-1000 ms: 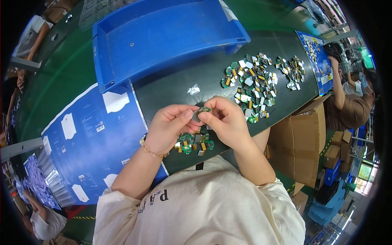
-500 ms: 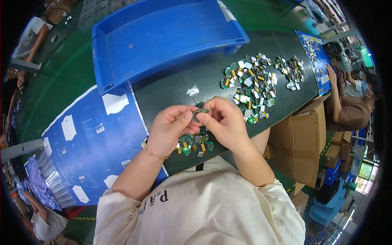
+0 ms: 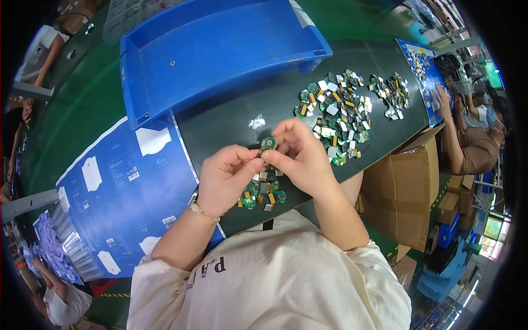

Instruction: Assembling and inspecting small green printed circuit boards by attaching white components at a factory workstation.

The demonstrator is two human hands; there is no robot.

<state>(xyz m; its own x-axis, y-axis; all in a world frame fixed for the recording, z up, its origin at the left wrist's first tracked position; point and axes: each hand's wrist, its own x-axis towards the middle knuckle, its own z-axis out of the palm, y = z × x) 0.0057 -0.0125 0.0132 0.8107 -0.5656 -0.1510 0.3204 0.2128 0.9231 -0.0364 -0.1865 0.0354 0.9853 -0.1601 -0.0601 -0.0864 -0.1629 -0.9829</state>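
A small green circuit board point(image 3: 268, 144) is pinched between my two hands above the dark table. My left hand point(image 3: 228, 170) is closed, its thumb and forefinger at the board's lower edge. My right hand point(image 3: 300, 157) grips the board from the other side with thumb and fingertips. Just beneath my hands lies a small heap of similar boards point(image 3: 264, 192), green with silver and yellow parts, partly hidden by my left hand. A larger pile of boards point(image 3: 335, 113) spreads to the right, with another pile point(image 3: 393, 93) beyond it.
A large blue tray point(image 3: 214, 60) stands at the back. Blue printed sheets point(image 3: 126, 187) cover the left side, and a crumpled clear scrap point(image 3: 257, 121) lies on the dark tabletop point(image 3: 214, 124). An opened cardboard box point(image 3: 399, 192) stands at the right edge. A co-worker point(image 3: 473, 146) sits at far right.
The circuit board has tipped upright, so its green face now shows more. My right hand's fingers have lifted slightly and my left hand has shifted a little. The co-worker's hand at right has moved.
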